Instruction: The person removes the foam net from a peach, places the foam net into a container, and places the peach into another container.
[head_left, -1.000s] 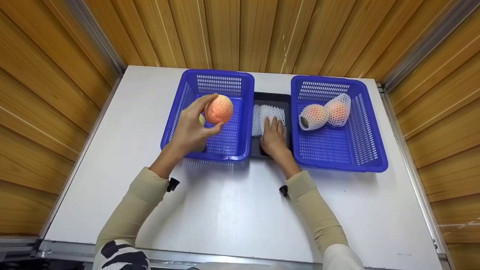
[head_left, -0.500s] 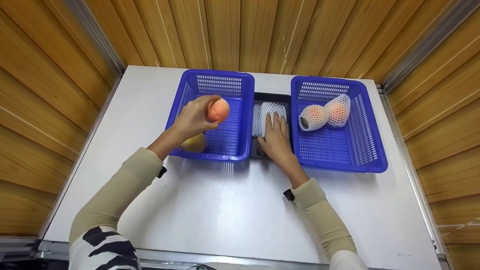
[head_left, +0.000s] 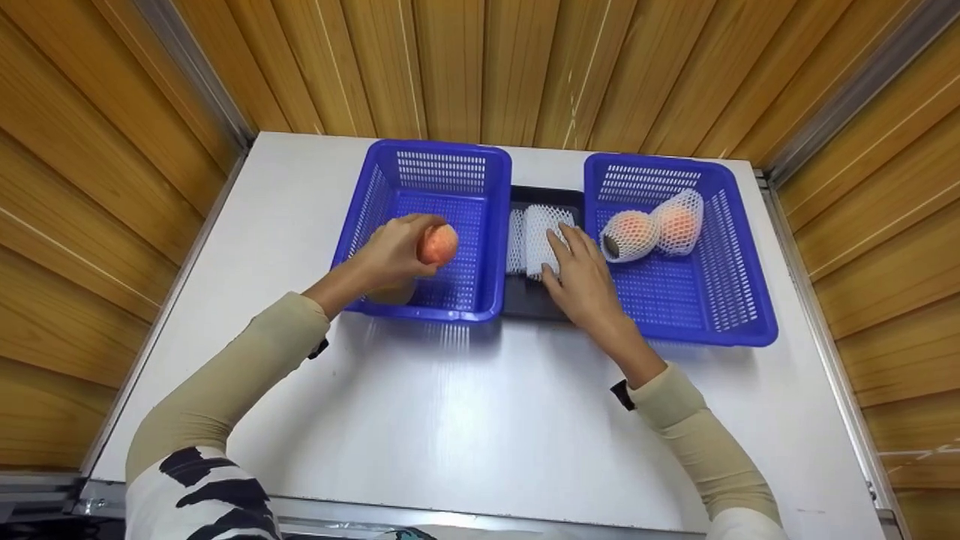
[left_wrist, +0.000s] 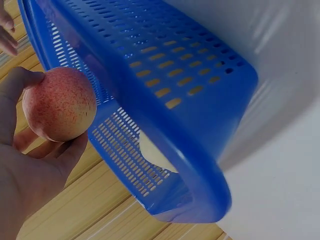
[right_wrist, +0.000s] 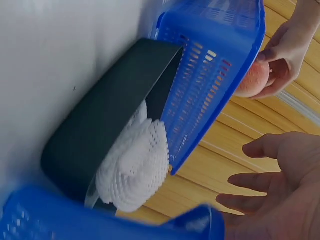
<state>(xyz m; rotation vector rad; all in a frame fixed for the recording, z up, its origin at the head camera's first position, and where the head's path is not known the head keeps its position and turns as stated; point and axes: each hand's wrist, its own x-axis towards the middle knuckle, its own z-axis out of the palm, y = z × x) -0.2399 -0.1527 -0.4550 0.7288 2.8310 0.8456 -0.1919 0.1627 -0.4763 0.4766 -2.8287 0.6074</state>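
A peach (head_left: 440, 244) is held between the thumb and fingers of my left hand (head_left: 397, 253), over the left blue basket (head_left: 493, 296). In the left wrist view the red-and-yellow peach (left_wrist: 62, 105) is gripped above the basket's rim. A pale yellowish fruit (head_left: 394, 292) lies in that basket, partly hidden under the hand. My right hand (head_left: 589, 285) is spread above the black tray (head_left: 534, 300), beside white foam net sleeves (head_left: 546, 240). Its fingers stand apart from the sleeves (right_wrist: 135, 165) in the right wrist view and hold nothing.
Two peach-coloured fruits in white foam nets (head_left: 630, 234) lie in the right blue basket (head_left: 757, 322). The black tray sits between both baskets on a white table (head_left: 465, 420). Wood-patterned walls (head_left: 510, 67) close off the back and sides.
My left hand has lowered with the peach toward the front of the left basket. The right hand has come off the foam sleeves and shifted right.
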